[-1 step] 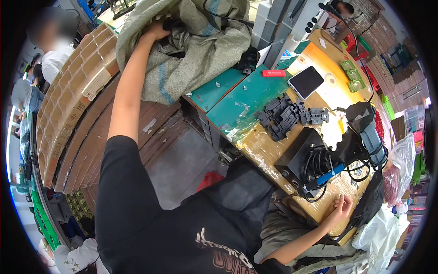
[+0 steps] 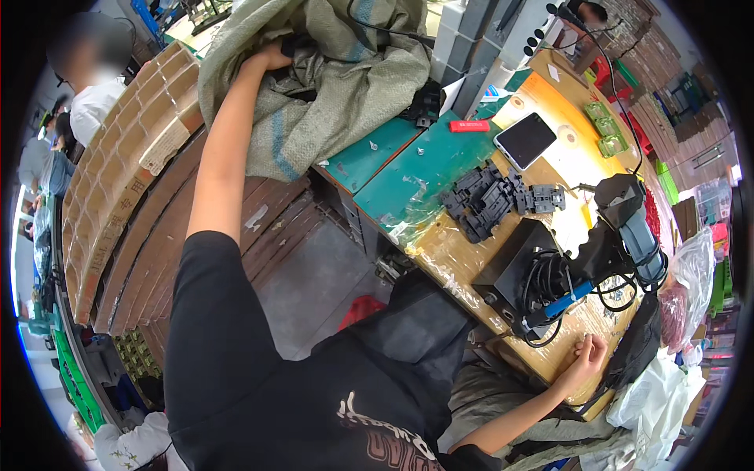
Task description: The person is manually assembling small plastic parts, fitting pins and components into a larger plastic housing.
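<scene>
Around my left grip (image 2: 273, 55), the sack (image 2: 338, 110) looks like rough, matt woven cloth. My black shirt (image 2: 228, 306) is matt cloth too. Before me, the desk (image 2: 444, 253) shows wood under glossy, wrinkled clear film; its green covering (image 2: 393, 196) looks smooth. The black parts (image 2: 481, 200) seem matt moulded plastic, the phone (image 2: 526, 141) has a smooth, glossy screen, and I see a clear bag (image 2: 693, 267) of thin, shiny plastic.

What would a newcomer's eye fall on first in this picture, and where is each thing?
Probably the big grey-green woven sack at the top, with the person's left hand reaching into it. Next, on the table to the right, the black plastic parts, below and left of a dark-screened phone.
</scene>
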### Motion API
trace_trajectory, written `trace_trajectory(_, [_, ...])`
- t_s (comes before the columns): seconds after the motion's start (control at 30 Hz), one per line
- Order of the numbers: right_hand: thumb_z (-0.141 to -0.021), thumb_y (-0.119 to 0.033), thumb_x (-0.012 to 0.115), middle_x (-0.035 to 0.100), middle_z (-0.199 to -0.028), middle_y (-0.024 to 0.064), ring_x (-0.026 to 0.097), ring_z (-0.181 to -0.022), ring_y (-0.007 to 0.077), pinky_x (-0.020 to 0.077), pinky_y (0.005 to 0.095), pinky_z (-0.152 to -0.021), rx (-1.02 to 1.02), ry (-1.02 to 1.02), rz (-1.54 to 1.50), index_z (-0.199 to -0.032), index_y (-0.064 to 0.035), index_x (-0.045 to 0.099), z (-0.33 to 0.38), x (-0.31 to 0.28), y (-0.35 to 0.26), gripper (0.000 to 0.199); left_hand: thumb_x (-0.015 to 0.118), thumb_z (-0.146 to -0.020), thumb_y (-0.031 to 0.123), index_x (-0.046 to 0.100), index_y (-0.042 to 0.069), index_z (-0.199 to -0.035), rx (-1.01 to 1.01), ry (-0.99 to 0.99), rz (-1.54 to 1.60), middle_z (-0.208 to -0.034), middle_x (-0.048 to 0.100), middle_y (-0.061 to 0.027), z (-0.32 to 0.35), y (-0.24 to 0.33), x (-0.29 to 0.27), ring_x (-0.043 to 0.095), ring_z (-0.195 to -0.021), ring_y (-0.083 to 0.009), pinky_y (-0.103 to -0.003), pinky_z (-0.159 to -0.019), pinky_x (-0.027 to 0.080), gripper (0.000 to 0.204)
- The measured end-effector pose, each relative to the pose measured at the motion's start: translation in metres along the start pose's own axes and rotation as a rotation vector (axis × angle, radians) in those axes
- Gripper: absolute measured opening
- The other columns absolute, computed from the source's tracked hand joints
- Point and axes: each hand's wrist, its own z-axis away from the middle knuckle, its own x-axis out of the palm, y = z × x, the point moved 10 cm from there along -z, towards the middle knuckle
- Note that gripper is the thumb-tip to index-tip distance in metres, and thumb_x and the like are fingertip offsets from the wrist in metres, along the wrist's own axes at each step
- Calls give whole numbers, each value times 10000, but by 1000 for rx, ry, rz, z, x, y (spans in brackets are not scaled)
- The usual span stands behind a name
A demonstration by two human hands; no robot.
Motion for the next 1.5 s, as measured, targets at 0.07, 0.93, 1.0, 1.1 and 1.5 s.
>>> trace_trajectory(0.07, [-818,-77,565,477,-681,3,433,-588,60,334,183,-523,24,32,-3,-861,-12,524,0,-10,6,88,578,-627,275,410,63,-1238,89,101,-67,-1287,384,-215,5,44,-9,386,-1179,-335,-372,-965,342,668])
trace_trajectory(0.93, [-813,-91,574,491,-678,-14,417,-562,43,299,176,-499,77,47,125,-845,-22,541,-3,-3,5,83,413,-832,348,354,64,-1292,-102,-256,-138,-1338,337,-162,-48,4,20,341,-1223,-299,-382,-1012,277,544])
trace_trajectory(1.0, [-814,-97,574,490,-673,-14,417,-563,43,301,177,-503,85,55,101,-844,-22,540,-2,-4,3,88,416,-834,367,366,51,-1283,-120,-250,-121,-1328,352,-168,-17,46,7,356,-1214,-300,-378,-1007,284,551])
trace_trajectory(1.1, [-814,-73,551,479,-603,-18,407,-498,34,264,157,-438,8,73,91,-856,-35,528,-4,-3,1,61,419,-837,387,377,38,-1275,-150,-232,-113,-1318,367,-173,-10,45,-14,371,-1205,-301,-374,-1003,290,561])
trace_trajectory(1.5, [-816,-80,561,480,-690,-8,422,-548,46,315,174,-487,82,76,-20,-848,-23,526,-2,-9,13,75,378,-842,276,389,95,-1259,-157,-30,-410,-1247,436,-192,6,40,-27,432,-1149,-324,-419,-921,384,455])
